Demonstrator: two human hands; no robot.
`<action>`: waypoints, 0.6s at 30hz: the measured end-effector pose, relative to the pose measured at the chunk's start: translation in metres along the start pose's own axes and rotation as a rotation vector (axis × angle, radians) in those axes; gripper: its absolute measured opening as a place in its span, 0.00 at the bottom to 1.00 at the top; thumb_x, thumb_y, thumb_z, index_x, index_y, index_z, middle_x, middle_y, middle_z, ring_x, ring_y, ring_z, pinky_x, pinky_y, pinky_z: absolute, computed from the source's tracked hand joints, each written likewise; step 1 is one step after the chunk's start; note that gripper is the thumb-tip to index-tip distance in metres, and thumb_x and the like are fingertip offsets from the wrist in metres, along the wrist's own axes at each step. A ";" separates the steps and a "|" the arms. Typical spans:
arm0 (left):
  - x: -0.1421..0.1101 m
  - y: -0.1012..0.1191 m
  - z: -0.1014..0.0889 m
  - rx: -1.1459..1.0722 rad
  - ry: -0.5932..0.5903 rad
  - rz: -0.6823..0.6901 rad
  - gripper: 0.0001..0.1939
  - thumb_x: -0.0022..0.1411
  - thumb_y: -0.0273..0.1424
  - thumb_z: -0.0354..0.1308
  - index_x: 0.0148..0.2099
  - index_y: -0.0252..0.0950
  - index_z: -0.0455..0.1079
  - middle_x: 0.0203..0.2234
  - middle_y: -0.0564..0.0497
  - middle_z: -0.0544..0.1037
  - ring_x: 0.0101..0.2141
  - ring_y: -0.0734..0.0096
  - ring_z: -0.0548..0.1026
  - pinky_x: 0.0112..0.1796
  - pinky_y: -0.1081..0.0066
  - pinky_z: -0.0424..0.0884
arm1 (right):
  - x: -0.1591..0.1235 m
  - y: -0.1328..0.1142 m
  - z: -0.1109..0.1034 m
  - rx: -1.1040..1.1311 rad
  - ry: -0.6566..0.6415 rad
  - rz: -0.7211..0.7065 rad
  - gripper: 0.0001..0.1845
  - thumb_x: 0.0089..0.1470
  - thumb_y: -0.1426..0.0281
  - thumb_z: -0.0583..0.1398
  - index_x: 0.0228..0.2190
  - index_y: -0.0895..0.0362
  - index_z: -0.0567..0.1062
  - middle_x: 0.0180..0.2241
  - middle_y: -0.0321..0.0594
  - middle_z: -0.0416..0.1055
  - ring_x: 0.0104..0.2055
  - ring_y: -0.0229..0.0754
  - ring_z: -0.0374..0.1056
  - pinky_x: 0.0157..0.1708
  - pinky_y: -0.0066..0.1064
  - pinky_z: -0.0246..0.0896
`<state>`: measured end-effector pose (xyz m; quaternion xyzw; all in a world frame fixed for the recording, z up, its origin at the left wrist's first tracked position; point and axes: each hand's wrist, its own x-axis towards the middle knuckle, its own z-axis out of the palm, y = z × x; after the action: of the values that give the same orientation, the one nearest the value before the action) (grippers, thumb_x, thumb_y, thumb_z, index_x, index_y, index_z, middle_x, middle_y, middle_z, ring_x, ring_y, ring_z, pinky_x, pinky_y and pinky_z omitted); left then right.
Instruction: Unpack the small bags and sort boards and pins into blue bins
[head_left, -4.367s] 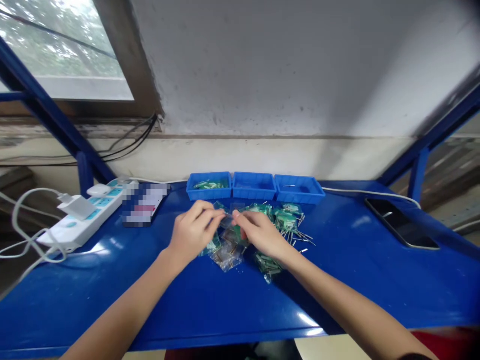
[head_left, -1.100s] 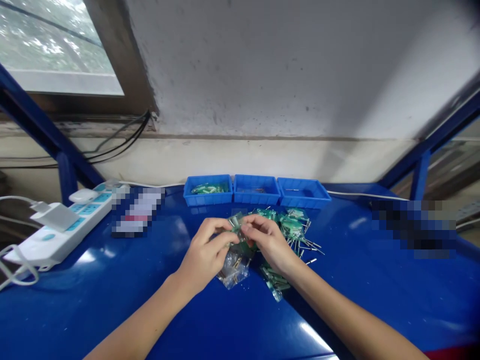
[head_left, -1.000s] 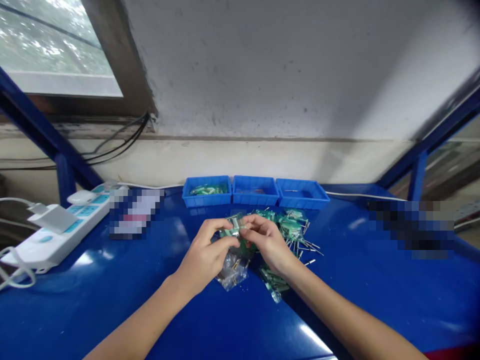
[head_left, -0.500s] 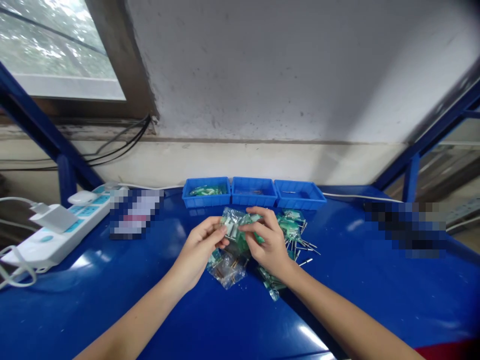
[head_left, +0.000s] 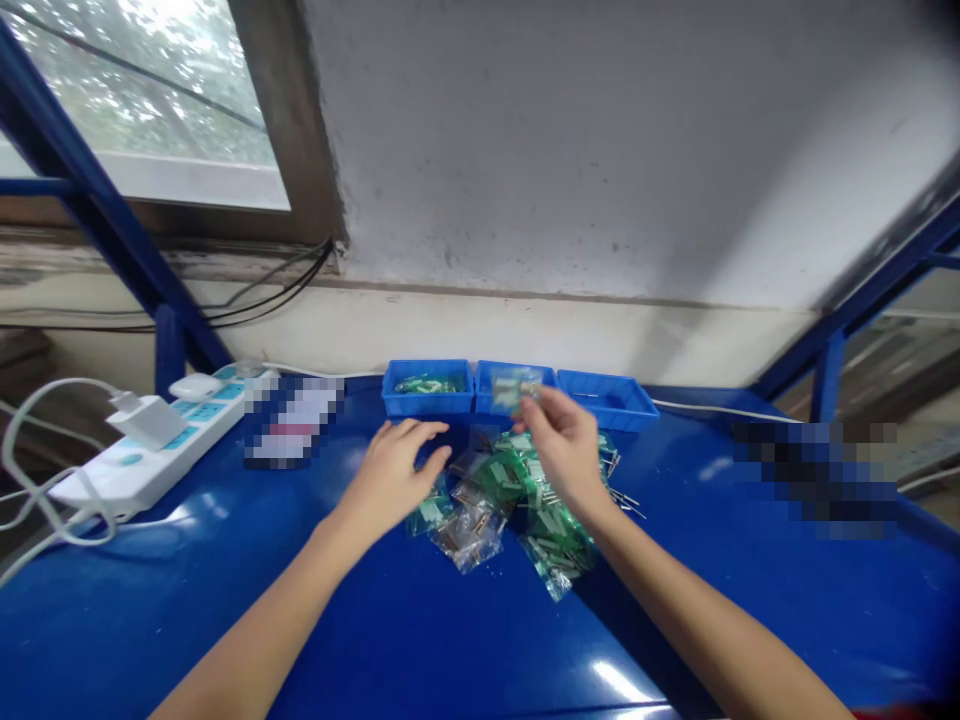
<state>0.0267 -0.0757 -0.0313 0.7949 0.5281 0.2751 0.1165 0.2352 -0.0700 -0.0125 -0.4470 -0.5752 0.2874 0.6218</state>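
A heap of small clear packets [head_left: 510, 500] with green and metal parts lies on the blue table [head_left: 375, 620]. My right hand [head_left: 566, 450] is raised over the heap and pinches one small packet [head_left: 512, 388] in front of the middle blue tray [head_left: 516, 383]. My left hand [head_left: 394, 475] rests at the left edge of the heap, fingers loosely stretched, holding nothing. The left blue tray [head_left: 427, 388] has green parts in it. The right blue tray [head_left: 607, 398] stands beside the middle one.
A white power strip [head_left: 157, 440] with a plugged charger and cables sits at the far left. Two blurred-out items lie on the table, one left of the trays [head_left: 292, 425] and one at the right [head_left: 814, 470]. Loose metal pins [head_left: 619, 495] lie right of the heap.
My right hand has lifted away from the heap toward the middle tray with one packet. My left hand has let go and dropped to the heap's left edge.
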 end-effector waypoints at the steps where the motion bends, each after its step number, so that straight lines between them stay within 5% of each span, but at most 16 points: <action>1: 0.003 -0.008 -0.005 0.064 -0.046 -0.077 0.18 0.63 0.40 0.49 0.51 0.40 0.69 0.41 0.47 0.75 0.45 0.57 0.72 0.52 0.51 0.58 | 0.013 -0.002 -0.002 -0.083 0.101 -0.137 0.10 0.55 0.64 0.57 0.36 0.55 0.74 0.25 0.36 0.70 0.24 0.37 0.65 0.26 0.31 0.62; 4: 0.007 -0.028 -0.014 0.182 -0.190 -0.242 0.25 0.58 0.51 0.48 0.48 0.40 0.70 0.40 0.45 0.75 0.45 0.49 0.71 0.48 0.49 0.59 | 0.053 -0.007 0.001 -0.349 0.343 -0.464 0.13 0.59 0.66 0.53 0.42 0.53 0.74 0.31 0.39 0.72 0.31 0.39 0.66 0.32 0.33 0.63; 7: 0.006 -0.034 -0.013 0.156 -0.328 -0.257 0.28 0.51 0.54 0.53 0.48 0.42 0.70 0.42 0.45 0.72 0.45 0.48 0.71 0.45 0.53 0.61 | 0.072 -0.003 0.015 -0.592 0.199 -0.601 0.15 0.60 0.69 0.51 0.44 0.55 0.74 0.40 0.46 0.71 0.42 0.43 0.65 0.39 0.36 0.62; 11: 0.005 -0.031 -0.005 0.032 -0.337 -0.249 0.18 0.49 0.44 0.59 0.40 0.40 0.69 0.38 0.48 0.73 0.40 0.59 0.73 0.38 0.66 0.66 | 0.048 0.016 0.032 -0.864 -0.279 -0.522 0.13 0.55 0.66 0.57 0.40 0.55 0.76 0.44 0.49 0.70 0.53 0.54 0.57 0.45 0.45 0.57; 18: 0.008 -0.034 0.004 0.016 -0.235 -0.349 0.05 0.57 0.32 0.53 0.32 0.39 0.70 0.27 0.52 0.78 0.30 0.64 0.75 0.28 0.72 0.62 | -0.021 0.020 0.016 -0.630 -0.319 -0.342 0.08 0.55 0.71 0.54 0.28 0.57 0.72 0.26 0.39 0.69 0.34 0.43 0.60 0.37 0.36 0.54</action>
<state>0.0046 -0.0540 -0.0484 0.7188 0.6429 0.1520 0.2166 0.2190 -0.0757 -0.0406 -0.4633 -0.7909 0.0548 0.3960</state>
